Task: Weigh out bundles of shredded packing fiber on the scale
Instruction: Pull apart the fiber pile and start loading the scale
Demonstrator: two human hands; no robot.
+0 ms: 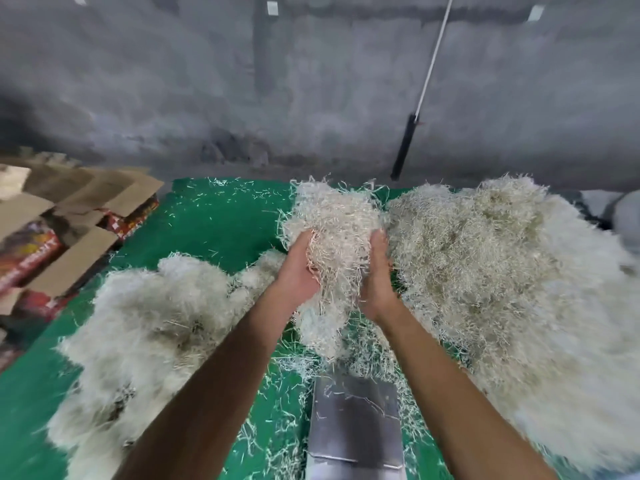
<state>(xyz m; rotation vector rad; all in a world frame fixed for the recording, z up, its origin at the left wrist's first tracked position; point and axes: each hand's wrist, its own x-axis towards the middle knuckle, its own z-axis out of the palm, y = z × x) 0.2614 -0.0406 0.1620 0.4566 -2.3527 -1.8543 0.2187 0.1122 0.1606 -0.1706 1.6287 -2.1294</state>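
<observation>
Fiber bundle (334,237): pale, tangled, strands trailing down, lifted above the steel scale (355,420). Left hand (299,268) and right hand (375,277) cup its sides, fingers curled into the shreds. Larger fiber heaps (502,271) flank on green mat (214,220).

Honestly there's nothing readable here. The only printing I can spot is on the red packaging (26,251) inside the open cardboard boxes (69,216) at the far left: some light lettering on a red and dark background, but it's way too blurred and angled to make out a single word or brand. The metal scale platform (356,420) near the bottom shows no display, digits or label from this angle. The small pale tags (272,8) up on the grey wall look blank, or at least too small to tell.
</observation>
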